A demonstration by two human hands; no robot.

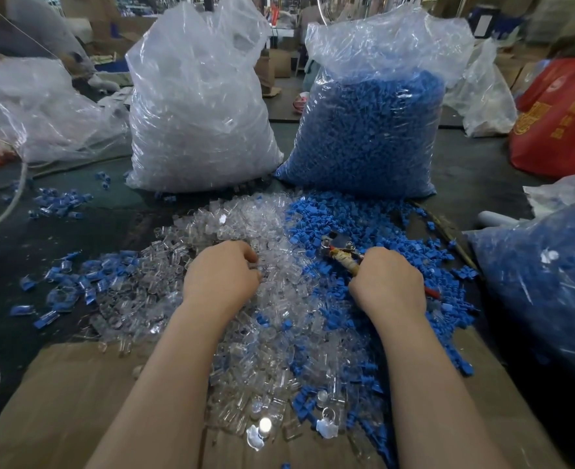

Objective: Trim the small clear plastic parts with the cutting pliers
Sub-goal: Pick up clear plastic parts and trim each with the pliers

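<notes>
Dark worktop (76,238) under me, a busy workshop blurred behind, and I'm looking down on the heap of clear plastic parts (232,231) that serves as my landmark. Just right of it sprawls a heap of blue parts (364,218); behind it stand two bulging sacks, the clear-parts bag (198,113) and the blue-parts bag (370,130), probably stock for refilling. My left hand (222,275) lies on the clear heap, fingers curled down into the pieces (whether one is actually pinched, I can't tell). My right hand (387,282), at the heap's right edge over the blue, is clenched round the cutting pliers (338,248), nose aimed back toward the clear heap, ready, I'd judge, to meet whatever part comes up. Cardboard (59,401) lies on the heap's near side.
</notes>
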